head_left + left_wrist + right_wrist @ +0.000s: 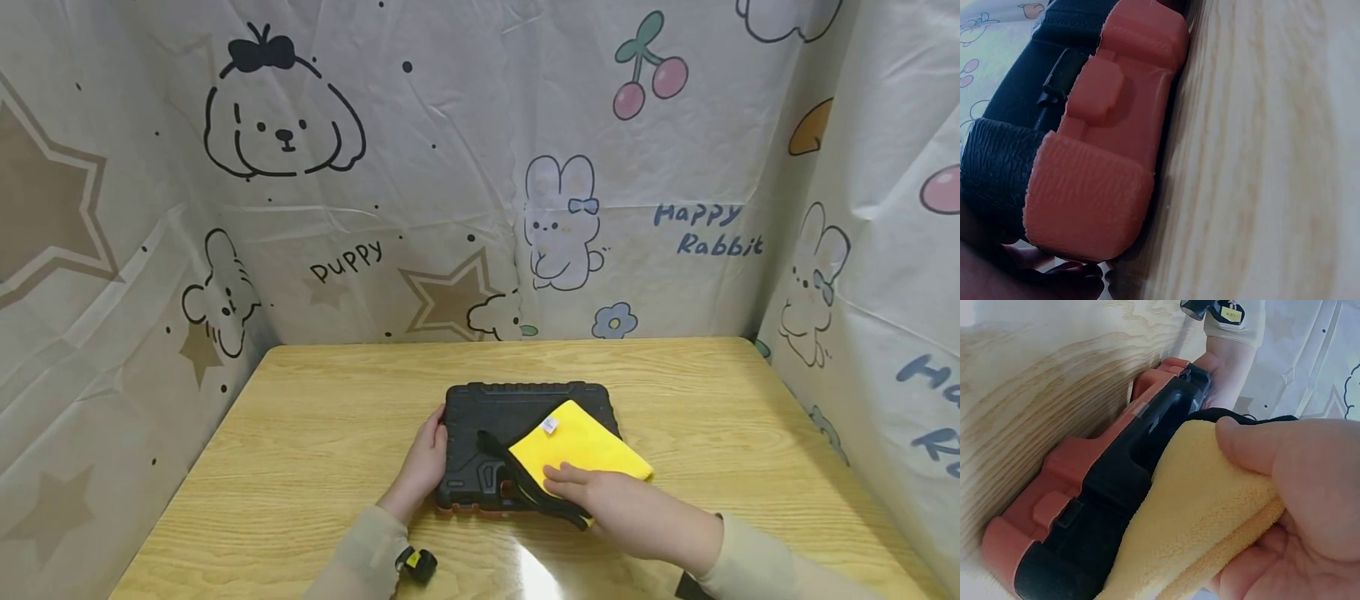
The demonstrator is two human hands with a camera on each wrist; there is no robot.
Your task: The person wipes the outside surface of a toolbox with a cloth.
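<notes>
A black plastic carrying case (480,408) with an orange-red lower half (1091,194) lies flat on the table. My left hand (423,458) holds the case by its left side, fingers around the corner in the left wrist view. Across the front right of the lid lies a folded yellow cloth (573,442) with black edging and a small white tag. My right hand (615,500) grips this cloth against the case; in the right wrist view the thumb (1244,447) lies over the cloth and the other fingers are partly hidden behind it.
The case stands on a light wood-grain table (337,408). Behind and at both sides hangs a pale printed curtain (450,167), close to the table's edges. A small black wrist camera (420,565) sits at the left sleeve.
</notes>
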